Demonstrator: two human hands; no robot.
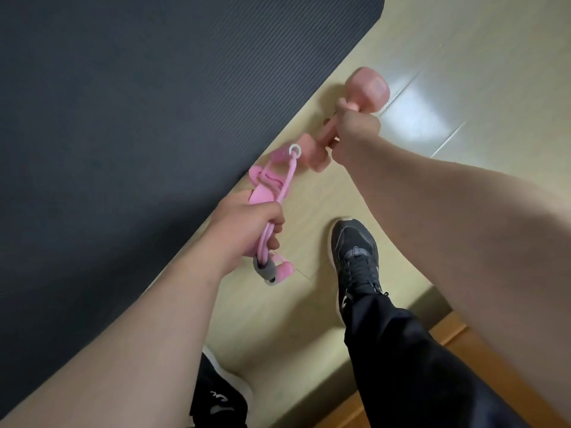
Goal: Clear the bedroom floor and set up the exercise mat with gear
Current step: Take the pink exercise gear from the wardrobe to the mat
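A dark grey ribbed exercise mat [129, 118] lies unrolled across the upper left of the floor. My right hand [355, 131] grips the handles of pink dumbbells [367, 88], one head up near the mat's edge and another head [312, 152] lower down. My left hand [247, 227] grips a bundled pink jump rope [272, 180], with its pink handles and a grey strap hanging below my fist. Both hands hover over the pale floor just beside the mat's right edge.
My feet in black shoes [355, 257] and black trousers stand on the pale yellow floor [463, 88] to the right of the mat. A raised wooden edge [448, 341] runs along the lower right.
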